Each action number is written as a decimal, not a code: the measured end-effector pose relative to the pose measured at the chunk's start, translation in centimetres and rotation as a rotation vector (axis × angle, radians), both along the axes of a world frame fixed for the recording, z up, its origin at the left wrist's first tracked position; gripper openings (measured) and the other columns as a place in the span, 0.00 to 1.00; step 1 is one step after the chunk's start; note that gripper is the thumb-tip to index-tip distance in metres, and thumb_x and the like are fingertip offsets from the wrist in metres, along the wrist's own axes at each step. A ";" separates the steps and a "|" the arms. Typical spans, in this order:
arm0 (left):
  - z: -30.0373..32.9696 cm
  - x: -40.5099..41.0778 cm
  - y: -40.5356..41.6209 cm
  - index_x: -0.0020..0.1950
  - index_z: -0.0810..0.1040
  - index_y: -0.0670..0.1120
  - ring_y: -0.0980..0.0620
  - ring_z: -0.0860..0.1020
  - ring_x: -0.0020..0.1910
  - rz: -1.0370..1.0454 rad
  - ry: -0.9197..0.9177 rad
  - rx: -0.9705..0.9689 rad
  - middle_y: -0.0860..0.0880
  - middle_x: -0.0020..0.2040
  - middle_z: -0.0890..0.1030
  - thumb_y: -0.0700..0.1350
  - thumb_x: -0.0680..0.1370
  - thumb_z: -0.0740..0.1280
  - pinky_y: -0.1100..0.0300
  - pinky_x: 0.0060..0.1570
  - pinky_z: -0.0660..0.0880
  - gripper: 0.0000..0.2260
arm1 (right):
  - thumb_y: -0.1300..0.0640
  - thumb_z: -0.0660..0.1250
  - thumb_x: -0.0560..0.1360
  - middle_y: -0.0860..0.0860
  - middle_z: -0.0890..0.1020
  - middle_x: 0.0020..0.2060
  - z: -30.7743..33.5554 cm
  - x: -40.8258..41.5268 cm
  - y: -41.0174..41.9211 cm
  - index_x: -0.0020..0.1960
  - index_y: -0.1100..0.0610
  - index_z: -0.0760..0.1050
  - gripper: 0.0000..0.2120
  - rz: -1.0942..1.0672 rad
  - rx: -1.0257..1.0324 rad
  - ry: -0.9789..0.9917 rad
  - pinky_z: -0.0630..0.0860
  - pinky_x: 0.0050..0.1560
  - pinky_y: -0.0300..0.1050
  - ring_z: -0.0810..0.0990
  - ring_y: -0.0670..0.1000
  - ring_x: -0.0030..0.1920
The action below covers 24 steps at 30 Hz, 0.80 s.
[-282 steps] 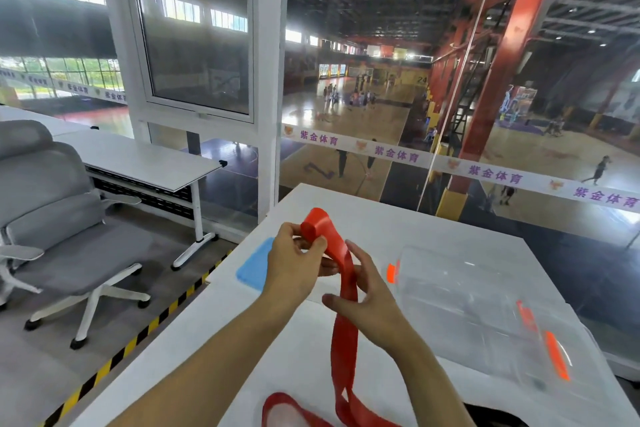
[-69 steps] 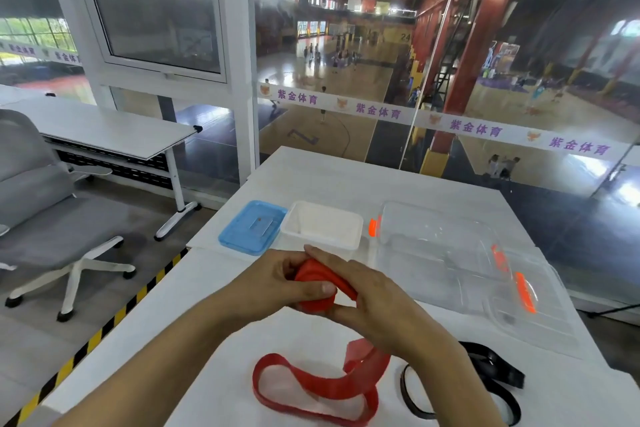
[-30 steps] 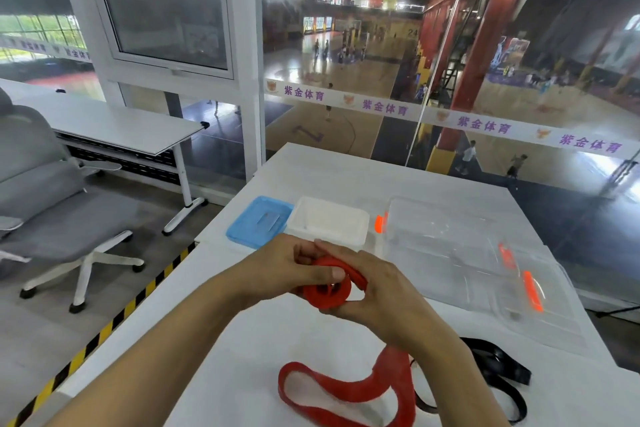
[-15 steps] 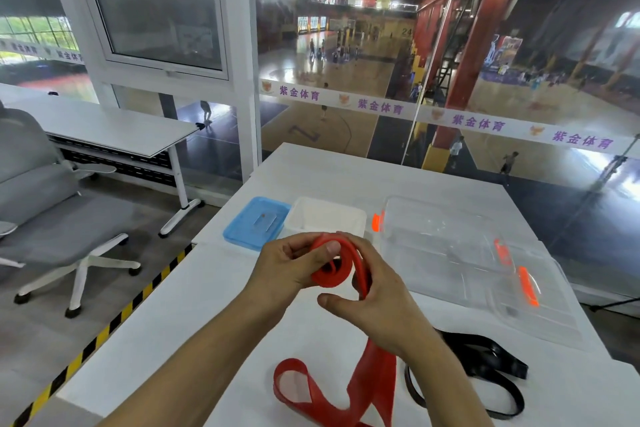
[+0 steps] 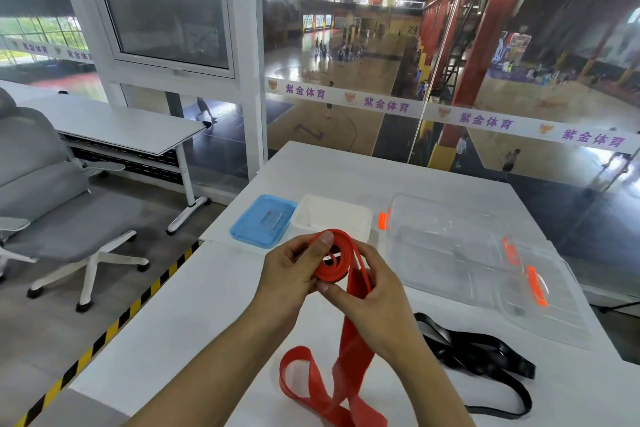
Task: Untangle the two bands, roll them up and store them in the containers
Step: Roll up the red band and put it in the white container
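Count: two bands, two hands, two containers, two lids.

Bottom centre: loose tail of the red band (image 5: 341, 350) hangs from the hands and loops on the white table (image 5: 194, 329), part of it running off the bottom edge. Lower right: black band (image 5: 481, 362) lies flat on the table, just right of the right forearm, apart from the red one.

Centre of frame: both hands raised above the table, clamped on the rolled-up end of the red band. Left hand (image 5: 289, 276) has its thumb on top of the coil, fingers curled under. Right hand (image 5: 377, 291) wraps the coil's right side, thumb pressed against its underside, the tail passing down across the palm.

Behind the hands, upper centre: white container (image 5: 334, 215), open. Just left of it, blue lid (image 5: 263, 225) flat on the table. Right of centre: clear container (image 5: 446, 246) with orange clips, its clear lid (image 5: 547, 302) beside it toward the right edge.
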State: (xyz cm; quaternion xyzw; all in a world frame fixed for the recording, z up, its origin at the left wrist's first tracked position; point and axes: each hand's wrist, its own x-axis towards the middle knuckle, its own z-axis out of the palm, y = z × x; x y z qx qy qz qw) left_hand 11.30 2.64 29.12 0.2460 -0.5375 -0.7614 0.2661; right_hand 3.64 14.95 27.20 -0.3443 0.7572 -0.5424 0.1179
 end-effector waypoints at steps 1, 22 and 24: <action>0.0 0.0 0.1 0.53 0.87 0.44 0.44 0.86 0.47 -0.001 -0.001 0.010 0.44 0.47 0.88 0.56 0.70 0.73 0.46 0.55 0.83 0.19 | 0.45 0.80 0.69 0.25 0.78 0.59 0.1 -0.1 0.0 0.70 0.31 0.67 0.35 0.009 0.006 -0.001 0.76 0.61 0.33 0.79 0.34 0.59; 0.1 0.9 -0.7 0.58 0.78 0.35 0.43 0.85 0.48 -0.203 -0.098 0.142 0.40 0.49 0.87 0.52 0.73 0.73 0.50 0.52 0.83 0.23 | 0.52 0.80 0.68 0.33 0.82 0.59 0.8 0.3 -0.2 0.65 0.35 0.75 0.29 0.025 0.045 0.071 0.77 0.57 0.32 0.80 0.38 0.60; 0.2 1.5 -1.8 0.57 0.79 0.37 0.41 0.84 0.51 -0.306 -0.134 0.097 0.39 0.52 0.87 0.53 0.74 0.72 0.47 0.59 0.81 0.21 | 0.54 0.81 0.68 0.33 0.82 0.59 1.0 -0.3 0.4 0.66 0.36 0.75 0.31 0.101 0.092 0.096 0.77 0.62 0.34 0.80 0.38 0.61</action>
